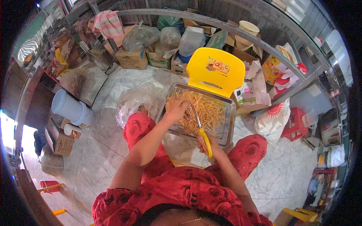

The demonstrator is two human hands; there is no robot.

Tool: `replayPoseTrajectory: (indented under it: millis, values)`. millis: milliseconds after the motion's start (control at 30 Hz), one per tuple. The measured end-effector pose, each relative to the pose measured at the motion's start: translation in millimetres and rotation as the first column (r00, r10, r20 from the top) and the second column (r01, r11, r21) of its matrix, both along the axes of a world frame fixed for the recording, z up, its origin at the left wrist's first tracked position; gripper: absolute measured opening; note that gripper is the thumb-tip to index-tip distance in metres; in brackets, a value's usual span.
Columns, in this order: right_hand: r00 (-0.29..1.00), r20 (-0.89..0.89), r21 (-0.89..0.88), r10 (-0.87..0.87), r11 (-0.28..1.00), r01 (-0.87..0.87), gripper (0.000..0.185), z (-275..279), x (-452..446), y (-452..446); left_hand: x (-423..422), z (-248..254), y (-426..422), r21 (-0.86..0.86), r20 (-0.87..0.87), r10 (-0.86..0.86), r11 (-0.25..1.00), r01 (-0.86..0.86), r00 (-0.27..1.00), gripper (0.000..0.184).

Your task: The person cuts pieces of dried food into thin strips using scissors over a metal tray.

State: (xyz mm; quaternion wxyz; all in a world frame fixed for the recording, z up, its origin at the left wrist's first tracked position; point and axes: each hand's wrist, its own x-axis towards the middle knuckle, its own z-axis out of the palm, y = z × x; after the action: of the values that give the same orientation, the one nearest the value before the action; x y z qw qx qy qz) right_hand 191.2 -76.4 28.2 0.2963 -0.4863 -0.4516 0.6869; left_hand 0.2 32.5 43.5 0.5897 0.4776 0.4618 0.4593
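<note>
A metal tray (230, 122) in front of my knees holds a heap of thin orange-brown strips (211, 111); I cannot make out exactly what they are. My left hand (178, 110) is over the left part of the heap, its fingers curled around some of the strips. In my right hand (212, 145) is a pair of scissors (205, 140) with yellow handles. Their metal blades point away from me, and the tips reach in among the strips close to my left fingers. How far apart the blades are is hard to see.
The tray rests against a yellow child's chair (217, 67). To its left lies a clear plastic bag (137, 103); to its right stand a torn carton (254, 88) and a white sack (273, 119). Boxes (132, 58) and stuffed bags line the back. Pale buckets (69, 105) stand left.
</note>
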Motion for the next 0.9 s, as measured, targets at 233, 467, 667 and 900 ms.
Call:
replayPoseTrajectory:
  millis: [233,467,667,900]
  values:
    - [0.999,-0.002,0.005,-0.044,0.999,0.044,0.038,-5,0,-1,6,-1,-4,-0.040,0.053,-0.048,0.998,0.050,0.997,0.025]
    - [0.998,0.055,-0.030,-0.020,0.999,0.021,0.033,-5,3,0,8,-8,-1,-0.026,0.067,-0.018,0.999,0.020,0.998,0.028]
    - [0.999,-0.011,-0.003,-0.034,0.999,0.034,0.035,-1,-1,3,10,-2,-7,-0.116,0.070,-0.092,0.988,0.099,0.993,0.018]
    - [0.997,0.074,-0.033,-0.012,0.999,0.014,0.038,1,0,5,12,0,-11,-0.121,0.090,-0.071,0.989,0.081,0.993,0.017]
